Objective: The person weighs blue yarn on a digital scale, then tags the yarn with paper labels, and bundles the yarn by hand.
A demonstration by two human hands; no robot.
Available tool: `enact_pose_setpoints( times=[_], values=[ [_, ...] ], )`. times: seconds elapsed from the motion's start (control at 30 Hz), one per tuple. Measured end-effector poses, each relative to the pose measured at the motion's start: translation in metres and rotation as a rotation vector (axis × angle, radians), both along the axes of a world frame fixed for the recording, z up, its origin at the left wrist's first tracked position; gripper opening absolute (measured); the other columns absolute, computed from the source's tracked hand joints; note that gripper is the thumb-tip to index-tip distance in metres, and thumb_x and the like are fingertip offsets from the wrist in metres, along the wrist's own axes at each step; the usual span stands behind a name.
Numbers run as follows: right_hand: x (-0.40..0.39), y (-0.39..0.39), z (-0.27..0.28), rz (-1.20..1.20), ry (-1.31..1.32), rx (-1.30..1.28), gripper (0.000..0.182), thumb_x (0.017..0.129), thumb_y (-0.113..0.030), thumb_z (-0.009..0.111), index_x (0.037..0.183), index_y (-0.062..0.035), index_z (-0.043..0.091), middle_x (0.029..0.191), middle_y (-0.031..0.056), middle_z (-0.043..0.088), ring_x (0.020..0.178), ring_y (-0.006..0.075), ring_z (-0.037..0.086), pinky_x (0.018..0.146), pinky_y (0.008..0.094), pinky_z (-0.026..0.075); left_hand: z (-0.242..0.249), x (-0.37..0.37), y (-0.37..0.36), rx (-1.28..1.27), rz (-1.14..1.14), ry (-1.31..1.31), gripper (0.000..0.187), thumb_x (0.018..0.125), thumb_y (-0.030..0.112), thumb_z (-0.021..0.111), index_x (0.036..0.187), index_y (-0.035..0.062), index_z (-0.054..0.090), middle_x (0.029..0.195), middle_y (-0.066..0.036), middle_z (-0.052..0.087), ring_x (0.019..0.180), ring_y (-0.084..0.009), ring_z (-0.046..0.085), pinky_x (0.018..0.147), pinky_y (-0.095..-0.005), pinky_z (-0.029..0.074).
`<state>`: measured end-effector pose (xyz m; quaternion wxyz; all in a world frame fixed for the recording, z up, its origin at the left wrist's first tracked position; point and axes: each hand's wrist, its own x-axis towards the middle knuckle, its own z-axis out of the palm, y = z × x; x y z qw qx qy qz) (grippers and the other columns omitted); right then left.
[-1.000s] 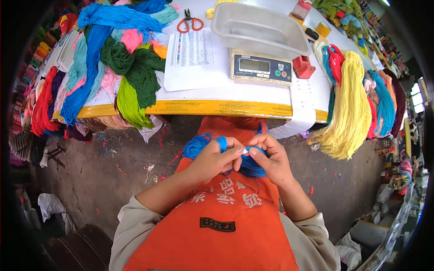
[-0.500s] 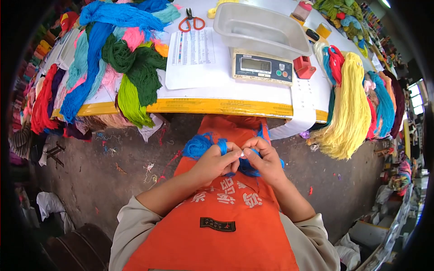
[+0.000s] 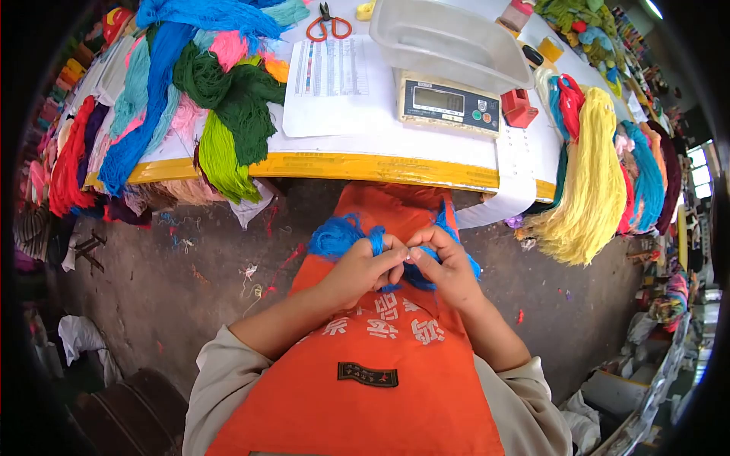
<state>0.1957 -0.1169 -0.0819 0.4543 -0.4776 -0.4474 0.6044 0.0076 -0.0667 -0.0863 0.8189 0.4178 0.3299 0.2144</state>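
Blue yarn (image 3: pixel 338 237) sits bunched in your lap over the orange apron (image 3: pixel 365 365), below the desk (image 3: pixel 342 163) edge. Your left hand (image 3: pixel 357 270) and right hand (image 3: pixel 445 266) are both closed on it, fingertips pinching together at its middle. It looks soft, light and prone to tangling, so hold the gathered strands, not loose ends.

Most of the blue yarn (image 3: pixel 334 237) is buried under the left hand (image 3: pixel 363 267) and right hand (image 3: pixel 445 264), so where the fingertips pinch it cannot be made out. The scale (image 3: pixel 449 102) readout and the print on the paper sheet (image 3: pixel 331 83) are too small to read. The clear tray (image 3: pixel 449 38) and scissors (image 3: pixel 328 26) are cut by the top edge.
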Motion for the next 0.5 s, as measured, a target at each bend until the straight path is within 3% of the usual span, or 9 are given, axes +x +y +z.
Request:
enact_pose_setpoints(
  times=[0.17, 0.23, 0.5],
  values=[
    [0.000, 0.006, 0.017, 0.040, -0.066, 0.108, 0.017, 0.095, -0.005, 0.063, 0.109, -0.0022, 0.054, 0.099, 0.0010, 0.062, 0.092, 0.0043, 0.054, 0.080, 0.0205, 0.044, 0.009, -0.002, 0.010, -0.022, -0.034, -0.058, 0.022, 0.099, 0.029, 0.055, 0.089, 0.0093, 0.058, 0.065, 0.003, 0.052, 0.051, -0.0018, 0.036, 0.045, -0.0194, 0.023],
    [0.000, 0.006, 0.020, 0.011, -0.051, 0.131, 0.017, 0.095, -0.006, 0.063, 0.110, -0.0043, 0.055, 0.090, -0.0026, 0.062, 0.082, 0.0012, 0.053, 0.072, 0.0171, 0.042, 0.013, -0.001, 0.012, -0.017, -0.029, -0.060, 0.021, 0.099, 0.027, 0.055, 0.089, 0.0089, 0.057, 0.065, 0.001, 0.052, 0.051, -0.0026, 0.036, 0.045, -0.0191, 0.023],
    [0.001, 0.004, 0.018, -0.051, -0.063, 0.160, 0.017, 0.093, -0.002, 0.065, 0.107, -0.0022, 0.056, 0.090, -0.0007, 0.063, 0.082, 0.0020, 0.054, 0.070, 0.0184, 0.044, 0.018, 0.000, 0.013, 0.036, -0.033, -0.063, 0.019, 0.099, 0.023, 0.054, 0.090, 0.0068, 0.058, 0.066, -0.002, 0.053, 0.052, -0.0041, 0.039, 0.046, -0.0188, 0.026]
  ],
)
